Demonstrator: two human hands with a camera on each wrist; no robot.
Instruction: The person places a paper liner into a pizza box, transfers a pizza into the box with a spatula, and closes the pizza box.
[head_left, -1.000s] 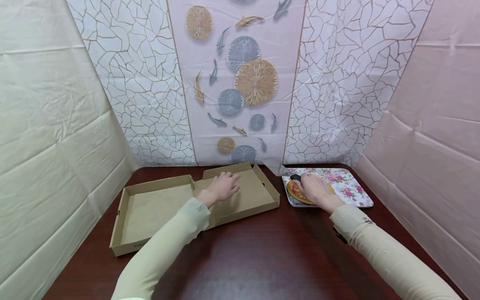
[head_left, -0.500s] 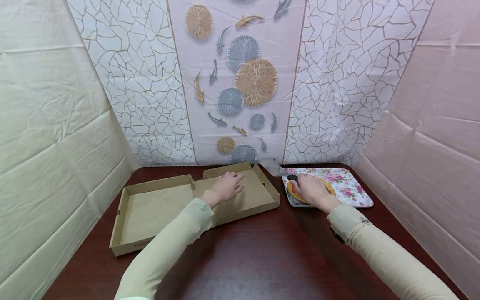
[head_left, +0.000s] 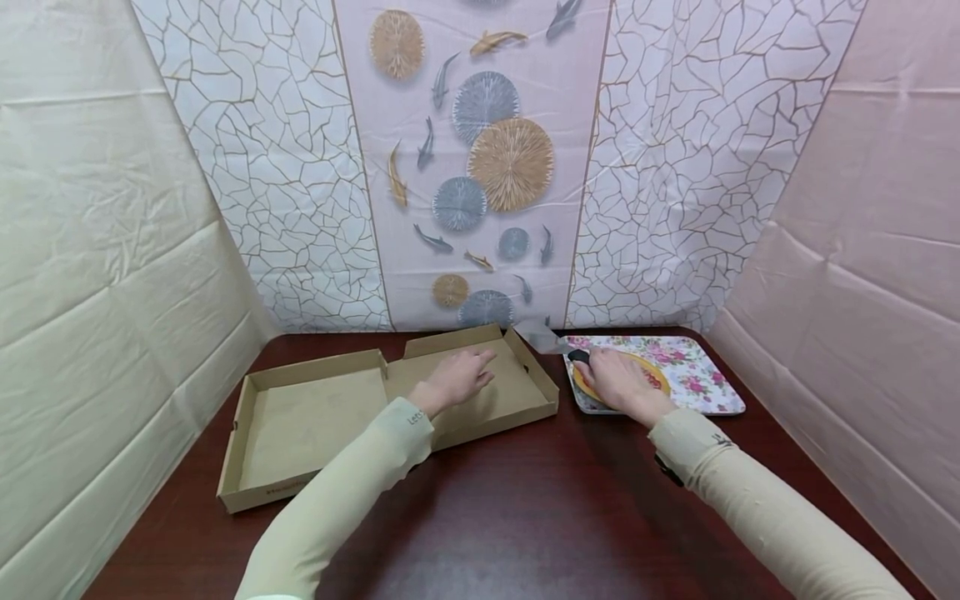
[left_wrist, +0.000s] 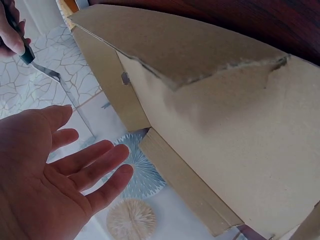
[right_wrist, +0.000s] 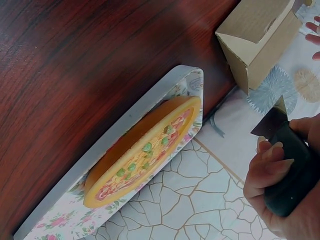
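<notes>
In the head view my right hand (head_left: 621, 385) grips the black handle of a pizza server (head_left: 542, 337), its metal blade pointing left and away. The right wrist view shows the fingers curled round that handle (right_wrist: 287, 165). Below and beside this hand is a round pizza (right_wrist: 142, 157) with a thick yellow crust and green and red toppings. It lies on a white tray (head_left: 697, 367) printed with pink flowers. My left hand (head_left: 456, 382) hovers over the right half of an opened cardboard pizza box (head_left: 318, 417). Its fingers (left_wrist: 100, 167) are spread and hold nothing.
The box lies flat open in two halves, left and middle of the dark red table (head_left: 517, 508), its right wall (head_left: 534, 371) close to the tray. A patterned cloth wall (head_left: 480, 250) rises behind the table. Plain cloth walls (head_left: 862, 292) stand at both sides.
My left hand has shifted slightly to the right over the box. The right hand has moved a little left with the pizza server, and more of the pizza's right side shows.
</notes>
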